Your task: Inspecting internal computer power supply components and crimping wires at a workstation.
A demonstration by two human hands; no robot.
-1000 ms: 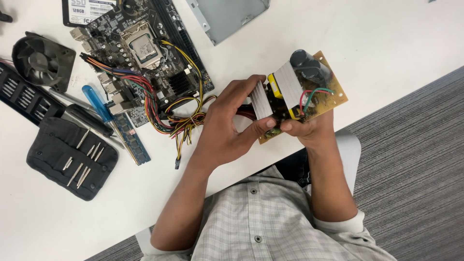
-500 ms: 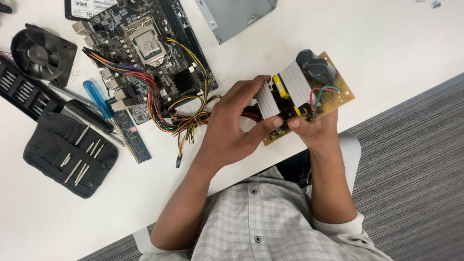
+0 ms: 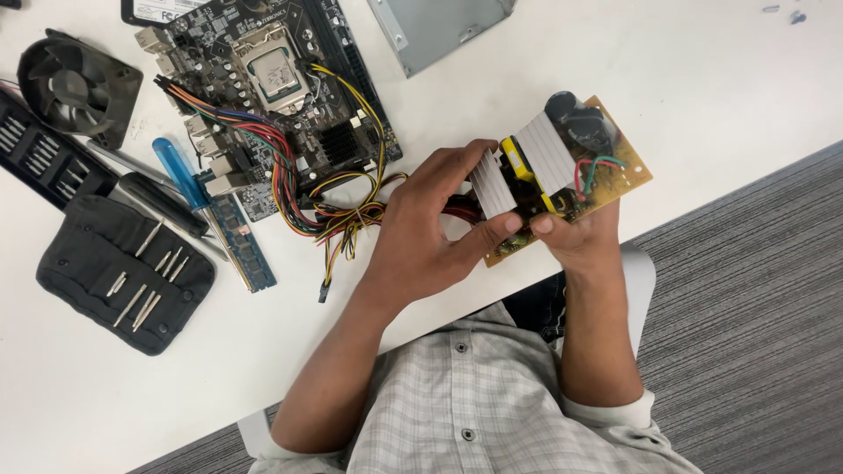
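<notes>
- My left hand (image 3: 421, 237) and right hand (image 3: 580, 233) are both clamped on a tan power supply circuit board (image 3: 562, 171), held just above the near edge of the smooth white tabletop (image 3: 702, 79).
- The board carries ribbed silver heatsinks (image 3: 544, 154), a yellow transformer and black cylindrical capacitors.
- A bundle of coloured wires (image 3: 342, 211) trails from it across the black motherboard (image 3: 272, 96).
- A soft black fabric pouch (image 3: 118, 272) holds slim metal bits in its loops.
- A blue-handled screwdriver (image 3: 180, 171) lies beside it.
</notes>
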